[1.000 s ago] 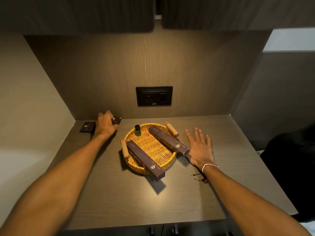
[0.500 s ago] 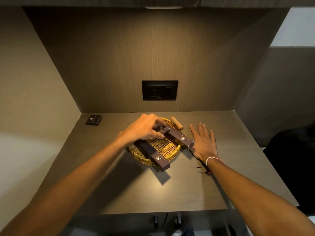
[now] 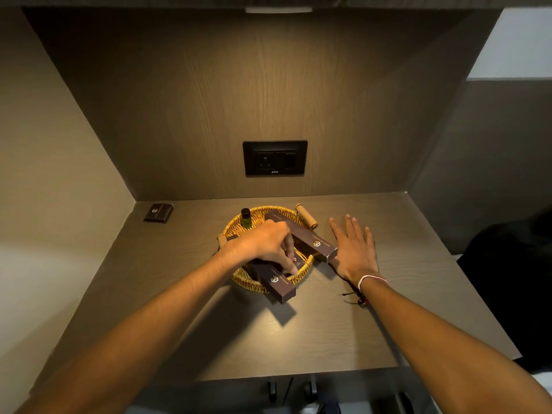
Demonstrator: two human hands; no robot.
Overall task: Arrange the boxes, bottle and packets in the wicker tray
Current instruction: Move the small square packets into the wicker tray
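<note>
Left hand curled over wicker tray

Gold emblems mark two long boxes and a small packet. Their gold lettering is too small to read.

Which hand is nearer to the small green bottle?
Left. The left hand is over the tray, just front-right of the green bottle; the right hand lies flat on the counter, outside the tray.
</note>
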